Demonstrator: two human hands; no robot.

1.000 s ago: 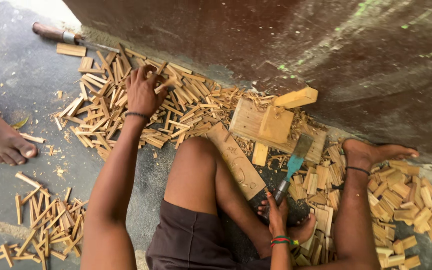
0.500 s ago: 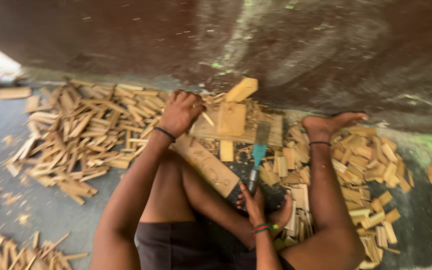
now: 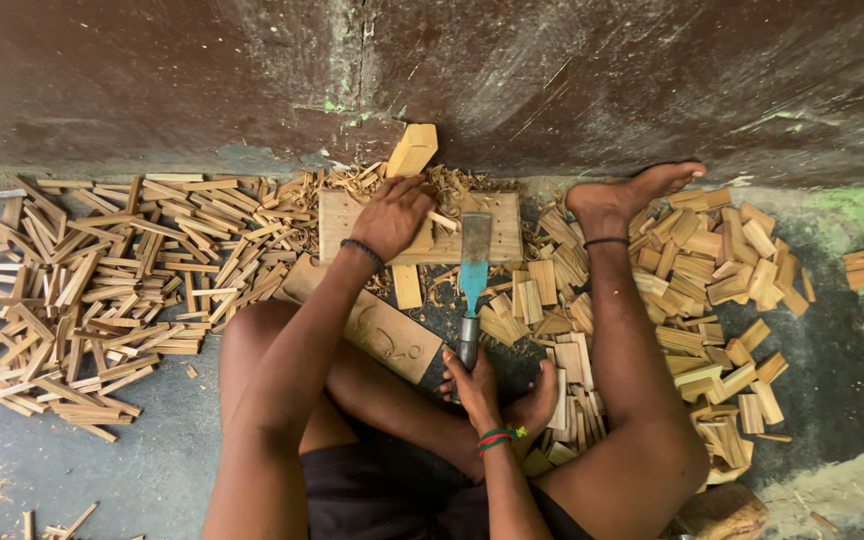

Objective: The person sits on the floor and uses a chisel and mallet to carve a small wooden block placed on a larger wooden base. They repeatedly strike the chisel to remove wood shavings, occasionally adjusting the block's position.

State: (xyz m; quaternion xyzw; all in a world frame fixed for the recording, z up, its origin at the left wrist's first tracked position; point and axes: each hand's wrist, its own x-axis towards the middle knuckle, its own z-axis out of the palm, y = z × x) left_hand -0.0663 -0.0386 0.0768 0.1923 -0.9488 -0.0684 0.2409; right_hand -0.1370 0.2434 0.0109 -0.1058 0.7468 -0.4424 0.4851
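A: What changed around the wooden block [image 3: 487,240]?
B: The left hand [image 3: 392,215] left the stick pile [image 3: 102,290] and now presses a small stick on it.
A: And the right hand [image 3: 472,385]?
B: Closed round the cleaver [image 3: 472,270], blade resting on the block, ready for splitting.

Far: dark brown wall [image 3: 152,80], stained, scratched, green flecks near base. Below: grey concrete floor [image 3: 152,470], dusty, strewn with wood chips. Green patch on floor at far right. Soft daylight, no hard shadows.
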